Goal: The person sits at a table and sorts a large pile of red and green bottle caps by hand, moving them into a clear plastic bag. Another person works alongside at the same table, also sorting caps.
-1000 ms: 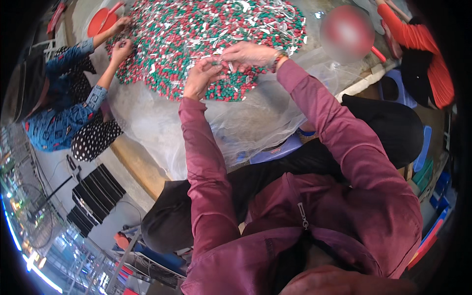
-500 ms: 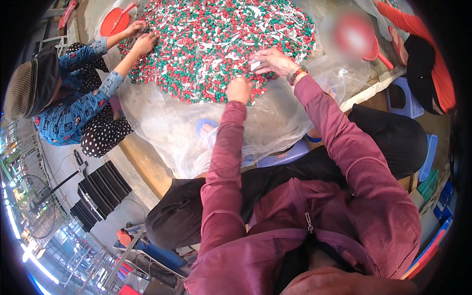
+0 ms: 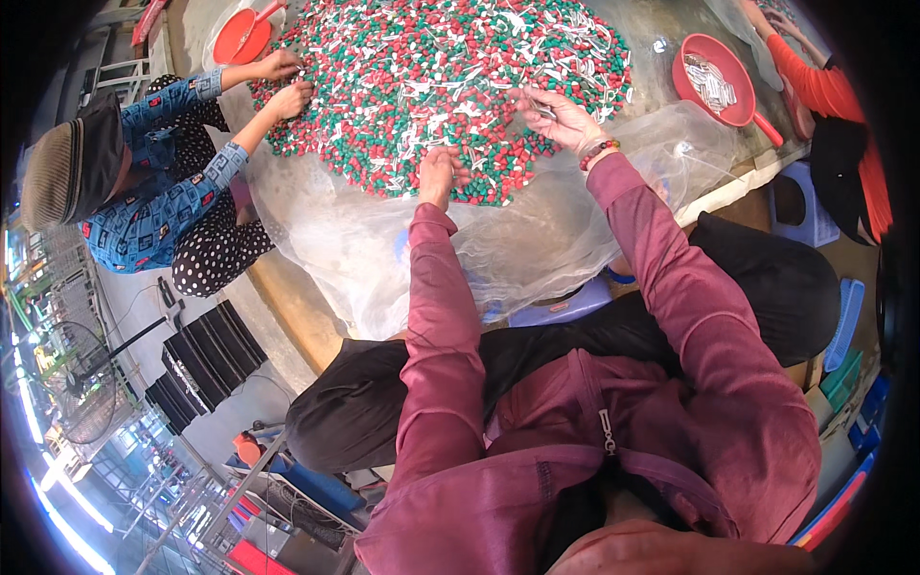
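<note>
Head view: our left hand [image 3: 438, 175] rests, fingers down, on the heap of red, green and white pieces [image 3: 441, 86]. Our right hand [image 3: 563, 119] spreads half open above it, pinching a small piece.

A big pile [image 3: 431, 86] of small red, green and white pieces lies on a clear plastic sheet [image 3: 537, 240] over the surface. The left hand [image 3: 439, 175] rests palm down on the pile edge at 6 o'clock. The right hand [image 3: 561, 120], at 4 o'clock of the pile, has fingers spread and pinches a small white piece. A red scoop [image 3: 724, 81] with white pieces sits at 3 o'clock. At 9 o'clock a person in a blue sleeve [image 3: 182, 96] touches the pile with both hands. Another red scoop [image 3: 241, 38] lies at 10 o'clock.
</note>
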Motion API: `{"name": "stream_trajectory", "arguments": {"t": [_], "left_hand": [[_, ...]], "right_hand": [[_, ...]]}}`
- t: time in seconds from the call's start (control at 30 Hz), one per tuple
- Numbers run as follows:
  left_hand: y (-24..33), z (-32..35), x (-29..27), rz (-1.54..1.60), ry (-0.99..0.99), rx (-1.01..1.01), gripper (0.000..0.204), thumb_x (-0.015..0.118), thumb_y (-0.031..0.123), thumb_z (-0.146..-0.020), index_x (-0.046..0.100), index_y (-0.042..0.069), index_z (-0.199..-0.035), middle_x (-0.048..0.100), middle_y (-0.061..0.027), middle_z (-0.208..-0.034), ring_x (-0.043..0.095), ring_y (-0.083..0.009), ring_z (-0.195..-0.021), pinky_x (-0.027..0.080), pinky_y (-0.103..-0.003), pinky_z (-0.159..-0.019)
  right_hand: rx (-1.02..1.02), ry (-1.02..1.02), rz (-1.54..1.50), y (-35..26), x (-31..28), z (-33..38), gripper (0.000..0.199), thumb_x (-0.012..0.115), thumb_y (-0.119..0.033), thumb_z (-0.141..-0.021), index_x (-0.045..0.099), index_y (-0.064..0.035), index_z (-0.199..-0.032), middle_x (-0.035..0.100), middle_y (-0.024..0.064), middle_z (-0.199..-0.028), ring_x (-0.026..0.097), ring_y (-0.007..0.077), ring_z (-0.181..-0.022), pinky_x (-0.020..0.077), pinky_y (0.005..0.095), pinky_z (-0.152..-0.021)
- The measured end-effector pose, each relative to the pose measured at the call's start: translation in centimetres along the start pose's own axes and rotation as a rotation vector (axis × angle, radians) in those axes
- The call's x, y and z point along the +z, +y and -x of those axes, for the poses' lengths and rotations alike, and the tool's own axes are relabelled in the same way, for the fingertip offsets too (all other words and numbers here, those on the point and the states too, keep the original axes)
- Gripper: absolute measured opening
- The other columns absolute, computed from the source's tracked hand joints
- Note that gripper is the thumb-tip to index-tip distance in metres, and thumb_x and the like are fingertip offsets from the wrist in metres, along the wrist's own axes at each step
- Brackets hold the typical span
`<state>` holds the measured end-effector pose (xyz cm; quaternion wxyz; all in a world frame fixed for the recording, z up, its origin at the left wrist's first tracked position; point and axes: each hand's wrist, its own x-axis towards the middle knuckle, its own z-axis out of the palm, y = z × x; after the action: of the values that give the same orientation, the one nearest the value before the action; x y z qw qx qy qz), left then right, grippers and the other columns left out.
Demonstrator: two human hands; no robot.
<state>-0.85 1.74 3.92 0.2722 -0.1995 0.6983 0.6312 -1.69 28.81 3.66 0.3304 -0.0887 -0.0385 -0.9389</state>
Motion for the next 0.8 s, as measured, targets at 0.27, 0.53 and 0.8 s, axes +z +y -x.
{"name": "stream_trajectory", "arguments": {"t": [0.27, 0.53, 0.8], "left_hand": [[-2.6, -1.2, 4.4, -1.378, 0.143, 0.337, 0.041, 0.074, 0.04, -0.072, 0.066, 0.004, -0.091, 0.064, -0.0194, -0.097, 0.064, -0.0319, -0.091, 0.052, -0.042, -0.077], [-0.3, -0.5, 0.9, -0.257, -0.078, -0.028, 0.024, 0.054, 0.03, -0.084, 0.06, 0.007, -0.087, 0.054, -0.0047, -0.069, 0.054, -0.0194, -0.063, 0.045, -0.031, -0.056], [5.3, 4.2, -1.5, 0.87, -0.638, 0.242, 0.023, 0.047, 0.026, -0.084, 0.052, 0.004, -0.088, 0.04, -0.0056, -0.077, 0.037, -0.0122, -0.063, 0.029, -0.021, -0.044]], "right_hand": [[-0.206, 0.388, 0.088, 2.7, 2.5, -0.5, 0.06, 0.034, -0.038, -0.098, 0.027, 0.006, -0.138, 0.031, 0.0251, -0.142, 0.036, 0.0375, -0.129, 0.0358, 0.049, -0.105], [-0.152, 0.017, 0.044, -0.3, 2.9, 0.7, 0.048, 0.044, -0.021, -0.097, 0.032, 0.0051, -0.135, 0.047, 0.0219, -0.127, 0.058, 0.0258, -0.101, 0.0556, 0.0258, -0.071], [-0.035, 0.686, 1.0, -5.7, 3.2, 3.2, 0.024, 0.056, -0.027, -0.093, 0.057, -0.0034, -0.096, 0.06, 0.0045, -0.075, 0.055, 0.009, -0.062, 0.047, 0.02, -0.054]]}}
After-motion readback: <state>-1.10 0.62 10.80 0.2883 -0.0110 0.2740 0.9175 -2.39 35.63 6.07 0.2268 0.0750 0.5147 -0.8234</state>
